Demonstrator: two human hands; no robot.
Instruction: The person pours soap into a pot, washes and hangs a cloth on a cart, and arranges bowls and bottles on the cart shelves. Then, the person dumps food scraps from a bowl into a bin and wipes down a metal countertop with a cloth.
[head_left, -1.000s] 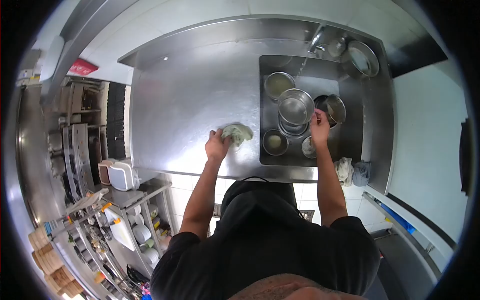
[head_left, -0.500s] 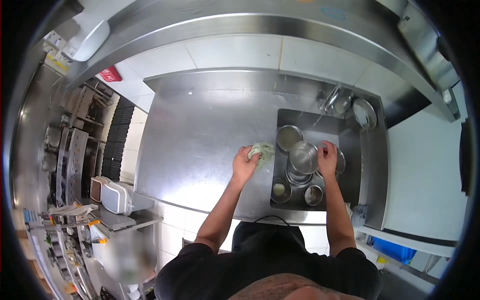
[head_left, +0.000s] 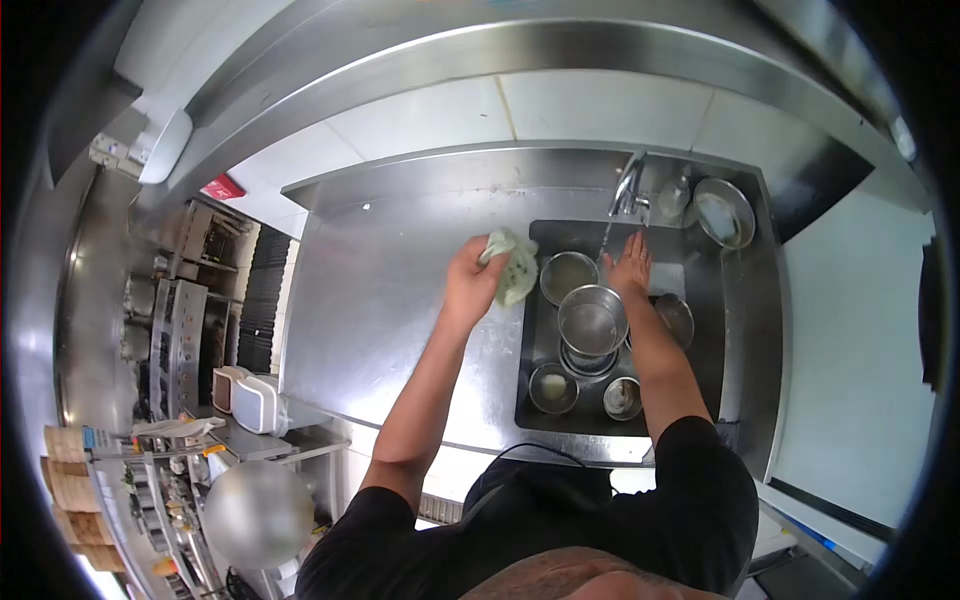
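My left hand is closed on a crumpled pale green cloth with darker specks, above the steel counter at the sink's left edge. Over the back of the sink basin, my right hand is open, fingers stretched toward the faucet. A thin stream of water falls close to its thumb side. Near that hand are a round metal pan with cloudy liquid and a larger metal bowl, stacked over another round vessel. My right forearm partly covers a further bowl.
Two small containers, one left and one right, sit at the sink's front. Behind the sink stand a clear bottle and a metal bowl with something pale inside. A steel shelf runs overhead.
My right hand has left the side of the large bowl and reached back toward the faucet, its fingers now straight. My left hand has risen with the cloth, which now hangs more loosely.
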